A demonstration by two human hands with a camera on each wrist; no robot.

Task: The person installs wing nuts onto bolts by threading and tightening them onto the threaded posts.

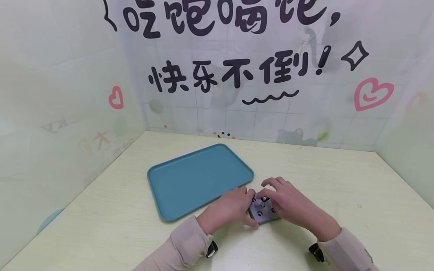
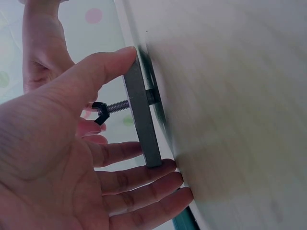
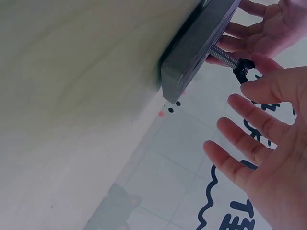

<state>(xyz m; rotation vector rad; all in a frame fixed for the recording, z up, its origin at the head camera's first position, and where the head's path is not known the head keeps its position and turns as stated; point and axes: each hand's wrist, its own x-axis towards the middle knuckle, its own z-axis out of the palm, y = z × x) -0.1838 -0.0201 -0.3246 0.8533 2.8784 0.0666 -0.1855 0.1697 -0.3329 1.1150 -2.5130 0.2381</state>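
Observation:
A grey metal plate (image 1: 266, 216) with several holes lies raised slightly off the table in front of me. A threaded bolt (image 2: 119, 106) stands up through it, its head (image 2: 152, 97) showing on the underside in the left wrist view. On the bolt's upper end sits a black wing nut (image 3: 243, 70), well above the plate's surface. My left hand (image 1: 229, 207) grips the plate by its edges, thumb on the near side and fingers on the far side. My right hand (image 1: 292, 203) pinches the wing nut between thumb and forefinger, its other fingers spread loosely.
A blue rectangular tray (image 1: 200, 182) lies on the pale wooden table (image 1: 339, 188), left of the plate and just beyond my left hand. Printed cloth walls (image 1: 210, 113) stand along the back and sides. Part of a blue round shape (image 1: 49, 221) shows at the left table edge.

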